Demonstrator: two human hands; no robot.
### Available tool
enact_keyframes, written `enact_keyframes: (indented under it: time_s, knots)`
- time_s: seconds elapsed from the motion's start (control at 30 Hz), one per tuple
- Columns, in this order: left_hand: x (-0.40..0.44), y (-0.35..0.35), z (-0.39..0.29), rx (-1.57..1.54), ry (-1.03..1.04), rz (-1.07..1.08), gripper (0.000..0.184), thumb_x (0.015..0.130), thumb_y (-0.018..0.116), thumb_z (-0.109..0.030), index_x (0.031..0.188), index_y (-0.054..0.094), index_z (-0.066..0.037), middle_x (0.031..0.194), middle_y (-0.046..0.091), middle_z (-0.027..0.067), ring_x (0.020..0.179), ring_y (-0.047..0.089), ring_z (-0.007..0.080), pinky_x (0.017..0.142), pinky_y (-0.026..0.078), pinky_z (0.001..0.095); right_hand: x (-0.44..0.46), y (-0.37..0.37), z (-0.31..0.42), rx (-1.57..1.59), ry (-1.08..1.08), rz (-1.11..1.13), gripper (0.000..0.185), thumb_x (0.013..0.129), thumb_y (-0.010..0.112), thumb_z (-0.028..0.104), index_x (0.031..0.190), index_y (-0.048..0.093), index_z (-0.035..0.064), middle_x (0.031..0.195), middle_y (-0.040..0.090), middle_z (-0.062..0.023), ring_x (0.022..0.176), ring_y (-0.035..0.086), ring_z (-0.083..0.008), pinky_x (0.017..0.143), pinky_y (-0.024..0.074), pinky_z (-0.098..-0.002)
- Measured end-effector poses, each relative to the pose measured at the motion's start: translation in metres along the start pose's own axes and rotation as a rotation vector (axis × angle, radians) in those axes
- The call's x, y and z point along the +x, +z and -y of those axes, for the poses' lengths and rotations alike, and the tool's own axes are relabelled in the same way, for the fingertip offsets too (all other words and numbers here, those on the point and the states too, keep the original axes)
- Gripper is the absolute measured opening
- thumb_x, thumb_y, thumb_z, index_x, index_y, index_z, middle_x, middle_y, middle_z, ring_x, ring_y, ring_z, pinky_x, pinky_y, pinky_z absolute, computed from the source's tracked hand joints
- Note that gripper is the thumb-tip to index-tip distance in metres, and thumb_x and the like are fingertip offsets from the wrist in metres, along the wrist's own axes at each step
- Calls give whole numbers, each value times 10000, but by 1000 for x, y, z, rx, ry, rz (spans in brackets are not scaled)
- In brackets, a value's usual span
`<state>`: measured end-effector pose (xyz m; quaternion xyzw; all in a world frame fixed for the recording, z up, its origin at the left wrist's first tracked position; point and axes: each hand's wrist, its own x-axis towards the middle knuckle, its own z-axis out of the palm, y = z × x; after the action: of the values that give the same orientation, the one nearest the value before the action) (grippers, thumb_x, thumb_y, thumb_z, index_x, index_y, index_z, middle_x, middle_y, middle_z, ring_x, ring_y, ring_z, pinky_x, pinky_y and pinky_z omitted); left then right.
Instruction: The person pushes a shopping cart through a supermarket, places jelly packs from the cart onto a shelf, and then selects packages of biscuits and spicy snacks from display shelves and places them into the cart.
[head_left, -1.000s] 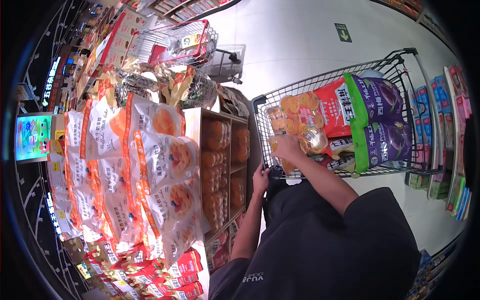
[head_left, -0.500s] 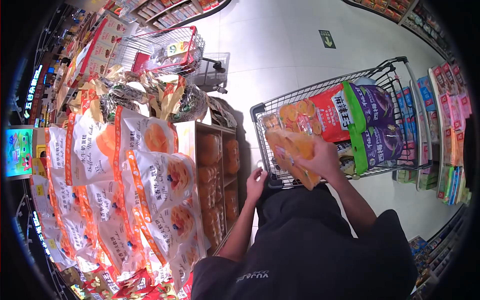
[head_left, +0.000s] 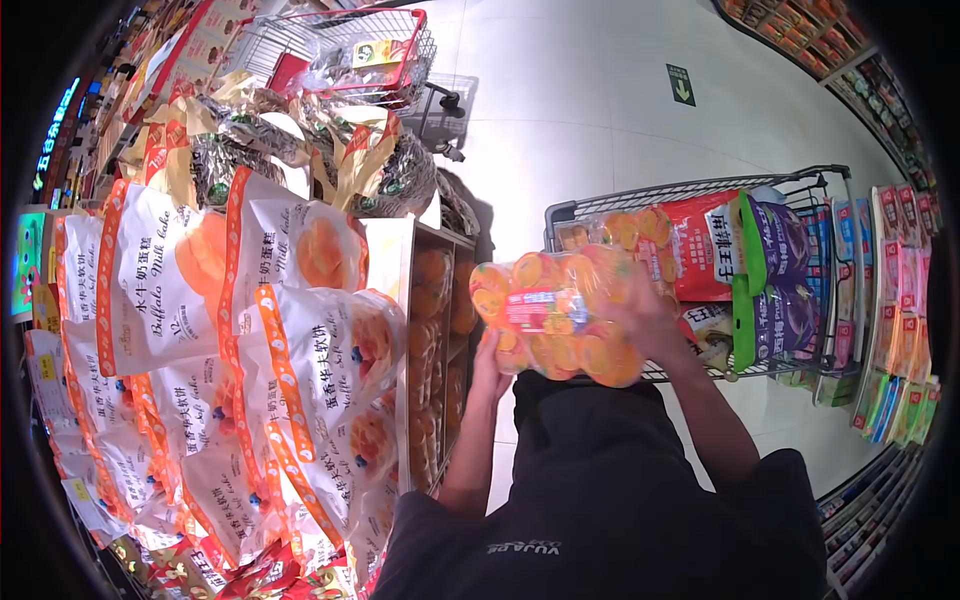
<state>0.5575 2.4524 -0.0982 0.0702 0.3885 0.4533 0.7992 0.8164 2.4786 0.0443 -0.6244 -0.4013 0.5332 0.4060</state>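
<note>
A shrink-wrapped pack of orange cups (head_left: 555, 310) is held up between my two hands, in front of my body and over the near left edge of the cart. My right hand (head_left: 645, 315) grips its right end. At its lower left corner, my left hand (head_left: 488, 368) is closed on the pack, its fingers partly hidden behind it. Inside the shopping cart (head_left: 600, 207) lie another pack of orange cups (head_left: 640, 235), a red bag (head_left: 695, 245) and purple prune bags with green tops (head_left: 785, 320).
White cake bags (head_left: 330, 370) are piled on the left, beside a wooden shelf (head_left: 440, 237) holding packs of orange cups. A second cart with red trim (head_left: 405, 60) stands beyond. Stocked shelves (head_left: 900, 320) line the right side.
My right hand has lifted the pack of orange cups out of the cart and moved it left. My left hand has left the cart's edge and taken hold of the pack. The view has shifted.
</note>
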Motion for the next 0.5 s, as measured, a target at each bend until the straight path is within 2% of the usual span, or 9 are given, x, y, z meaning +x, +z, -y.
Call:
enact_keyframes:
  time_s: [0.03, 0.1, 0.13, 0.17, 0.23, 0.33, 0.4, 0.43, 0.5]
  knots:
    - [-2, -13, -6, 53, 15, -94, 453, 974, 415, -340, 1307, 406, -33, 1268, 529, 107, 1163, 525, 233, 992, 415, 394, 16, 15, -24, 118, 38, 97, 565, 777, 676, 123, 1248, 393, -7, 1043, 600, -104, 919, 594, -143, 789, 494, -293]
    - [-4, -49, -19, -120, -29, -20, 548, 967, 349, -445, 1334, 395, -41, 1310, 505, 110, 1189, 506, 248, 1007, 396, 407, 37, 57, -40, 346, 196, 100, 514, 780, 672, 156, 1203, 429, -5, 1045, 586, -108, 927, 595, -161, 807, 493, -303]
    - [-8, -55, -24, -190, -8, -56, 636, 940, 305, -528, 1360, 384, -57, 1346, 479, 117, 1226, 474, 260, 1022, 377, 431, 47, 76, -51, 344, 203, 102, 514, 780, 672, 156, 1203, 429, -5, 1045, 586, -108, 927, 595, -161, 807, 493, -303]
    - [-8, -63, -24, -193, -11, -61, 636, 940, 305, -528, 1360, 384, -57, 1346, 479, 117, 1226, 474, 260, 1022, 377, 431, 58, 94, -62, 362, 294, 80, 479, 780, 655, 142, 1183, 439, -4, 1049, 578, -112, 933, 596, -172, 815, 496, -313]
    - [-4, -81, -18, -448, 216, -256, 663, 917, 322, -561, 1364, 389, -76, 1360, 471, 115, 1261, 441, 254, 1044, 352, 447, 78, 125, -89, 372, 391, 59, 445, 781, 637, 128, 1162, 449, -3, 1053, 571, -115, 939, 597, -184, 823, 499, -322]
    - [15, -104, -24, -526, 291, -296, 543, 955, 332, -451, 1365, 391, -101, 1394, 434, 117, 1287, 407, 276, 1063, 326, 468, 98, 168, -123, 785, 417, 53, 413, 732, 561, 24, 1130, 458, -18, 1024, 557, -123, 938, 595, -216, 845, 506, -364]
    - [25, -120, -33, -552, 355, -314, 436, 977, 357, -329, 1347, 397, -102, 1401, 419, 126, 1273, 419, 284, 1063, 329, 465, 115, 195, -153, 859, 424, 37, 420, 720, 549, 15, 1127, 456, -25, 1021, 556, -125, 939, 594, -225, 850, 505, -367]
    - [29, -129, -39, -559, 344, -324, 436, 977, 357, -329, 1347, 397, -102, 1401, 419, 126, 1273, 419, 284, 1063, 329, 465, 123, 207, -169, 937, 418, 22, 427, 707, 537, 6, 1124, 454, -32, 1018, 556, -127, 940, 592, -233, 855, 504, -370]
    - [32, -140, -51, -320, 359, -437, 435, 975, 387, -314, 1347, 384, -88, 1369, 451, 115, 1237, 453, 270, 1053, 344, 445, 134, 227, -172, 958, 464, 16, 438, 683, 510, 3, 1116, 464, -44, 1007, 568, -138, 925, 599, -254, 862, 505, -383]
